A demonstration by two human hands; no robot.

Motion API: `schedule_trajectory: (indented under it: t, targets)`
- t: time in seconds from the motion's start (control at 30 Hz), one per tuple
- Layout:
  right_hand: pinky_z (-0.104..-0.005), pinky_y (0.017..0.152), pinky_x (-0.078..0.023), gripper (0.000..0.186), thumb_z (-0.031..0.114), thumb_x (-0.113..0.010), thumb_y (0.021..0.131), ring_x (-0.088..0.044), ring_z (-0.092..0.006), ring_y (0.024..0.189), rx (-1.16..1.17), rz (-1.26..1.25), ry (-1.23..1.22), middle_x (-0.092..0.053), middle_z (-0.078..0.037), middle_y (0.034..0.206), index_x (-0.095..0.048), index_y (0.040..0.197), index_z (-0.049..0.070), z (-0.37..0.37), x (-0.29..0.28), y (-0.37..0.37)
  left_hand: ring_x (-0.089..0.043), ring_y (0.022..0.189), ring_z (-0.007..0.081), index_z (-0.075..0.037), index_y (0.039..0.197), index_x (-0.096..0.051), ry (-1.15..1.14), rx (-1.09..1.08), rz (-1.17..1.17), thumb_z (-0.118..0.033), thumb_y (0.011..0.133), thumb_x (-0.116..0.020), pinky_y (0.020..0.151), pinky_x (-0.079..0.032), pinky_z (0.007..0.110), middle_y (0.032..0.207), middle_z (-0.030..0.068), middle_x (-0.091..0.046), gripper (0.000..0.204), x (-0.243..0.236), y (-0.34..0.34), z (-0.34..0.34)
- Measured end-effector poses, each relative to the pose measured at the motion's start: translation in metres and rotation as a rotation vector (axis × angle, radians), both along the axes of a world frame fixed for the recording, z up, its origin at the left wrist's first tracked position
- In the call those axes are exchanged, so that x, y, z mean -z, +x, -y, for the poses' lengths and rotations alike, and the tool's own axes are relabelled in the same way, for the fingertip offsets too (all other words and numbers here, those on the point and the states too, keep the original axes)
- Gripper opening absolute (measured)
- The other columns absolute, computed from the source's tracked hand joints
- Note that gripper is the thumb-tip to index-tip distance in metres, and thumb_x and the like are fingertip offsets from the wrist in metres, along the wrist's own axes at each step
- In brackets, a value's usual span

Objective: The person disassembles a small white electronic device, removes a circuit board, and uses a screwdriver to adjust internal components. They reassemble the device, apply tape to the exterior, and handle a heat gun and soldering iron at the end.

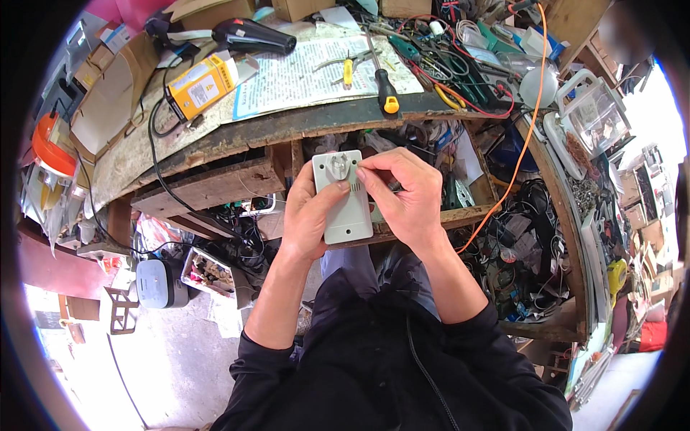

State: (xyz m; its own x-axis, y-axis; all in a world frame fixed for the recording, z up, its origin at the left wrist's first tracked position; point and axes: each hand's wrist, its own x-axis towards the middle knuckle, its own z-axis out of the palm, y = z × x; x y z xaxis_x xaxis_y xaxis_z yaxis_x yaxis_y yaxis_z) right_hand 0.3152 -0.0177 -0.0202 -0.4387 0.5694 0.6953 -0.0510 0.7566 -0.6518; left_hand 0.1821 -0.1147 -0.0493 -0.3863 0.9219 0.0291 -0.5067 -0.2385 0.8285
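Left hand (pixel 304 219) clasped the pale plug-in case (pixel 348 213) on the worktop's (pixel 316 128) near side; right hand (pixel 411 195) pinched, contents unclear, at its far-right corner. Probably light, stiff plastic, best gripped by its long sides.

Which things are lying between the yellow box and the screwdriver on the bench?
The head view shows a printed sheet there, with a small yellow-handled tool on it.

We look down on a worn wooden worktop (pixel 302 126), where a printed sheet (pixel 287 82) lies along the front edge. A yellow-and-black screwdriver (pixel 385 86) reaches past it toward that edge; nearer the left end we see a yellow box (pixel 203 89). A black hair dryer (pixel 255 36) rests toward the far edge, while a heap of cables and tools (pixel 463 65) crowds the right end.
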Motion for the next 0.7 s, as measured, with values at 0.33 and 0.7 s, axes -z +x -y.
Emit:
schedule_trajectory:
  t: [0.33,0.7]
  targets:
    - [-0.026,0.054,-0.048,0.01,-0.003,-0.078,0.085,-0.062,-0.0128,0.062,-0.024,0.006,-0.073,-0.068,-0.008,0.086,-0.074,0.095,-0.001,0.001,0.002,-0.001,-0.072,0.101,0.0242,0.001,0.134,-0.055,-0.014,0.144,0.115,-0.01,0.097,-0.063,0.087,-0.064,0.045,0.118,0.0146,-0.068,0.04,-0.006,-0.004,0.003]
    - [-0.0292,0.057,-0.05,0.012,-0.003,-0.079,0.083,-0.064,-0.017,0.066,0.017,-0.022,-0.066,-0.067,-0.009,0.084,-0.074,0.093,0.0,0.003,0.012,0.008,-0.07,0.098,0.0175,-0.001,0.133,-0.057,-0.043,0.092,-0.039,-0.011,0.096,-0.071,0.086,-0.06,0.034,0.117,0.0097,-0.069,0.041,0.004,0.004,-0.004]
